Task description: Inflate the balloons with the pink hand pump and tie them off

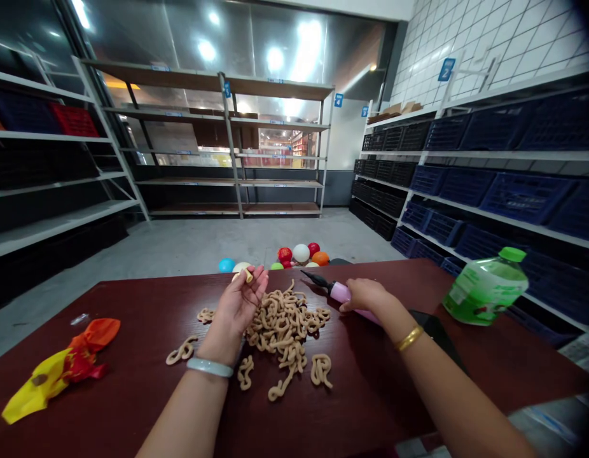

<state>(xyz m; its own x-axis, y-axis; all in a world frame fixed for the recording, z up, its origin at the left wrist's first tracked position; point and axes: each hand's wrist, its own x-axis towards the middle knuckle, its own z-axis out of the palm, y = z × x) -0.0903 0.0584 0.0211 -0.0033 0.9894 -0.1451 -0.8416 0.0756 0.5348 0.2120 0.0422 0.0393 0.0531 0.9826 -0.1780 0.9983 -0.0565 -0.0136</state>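
My left hand [243, 296] is turned palm up, with a small pale yellow piece [249, 275] held between thumb and fingers; its kind is too small to make out. My right hand [366, 296] is closed around a pink balloon pump [341, 292], whose black nozzle points left and away from me. Between the hands lies a heap of tan, rope-like twisted pieces [280, 321]. A few more twists rest apart from the heap, on its left and in front.
Yellow, red and orange limp balloons [68, 372] lie at the left on the dark red table [146, 312]. A green-capped bottle of green liquid [488, 286] stands at the right. Round balloons [301, 253] sit beyond the far edge. Shelves with blue crates [523, 197] line the right wall.
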